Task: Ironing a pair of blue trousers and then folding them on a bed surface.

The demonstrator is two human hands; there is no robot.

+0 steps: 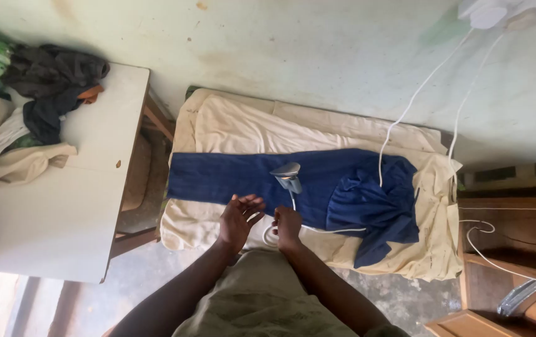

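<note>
A dark blue garment (318,181) lies spread across a table covered with cream cloth (249,125). A grey clothes iron (288,176) stands on the garment near its middle. Its white cord (324,229) runs down to my right hand (287,226), whose fingers are closed around the cord at the table's near edge. Just left of it, my left hand (239,218) hovers over the garment's lower edge with fingers spread, holding nothing.
A white table (62,206) at the left carries a pile of dark and cream clothes (37,106). White cables (418,93) climb to a wall socket (499,12) at the top right. Wooden furniture (511,249) stands at the right.
</note>
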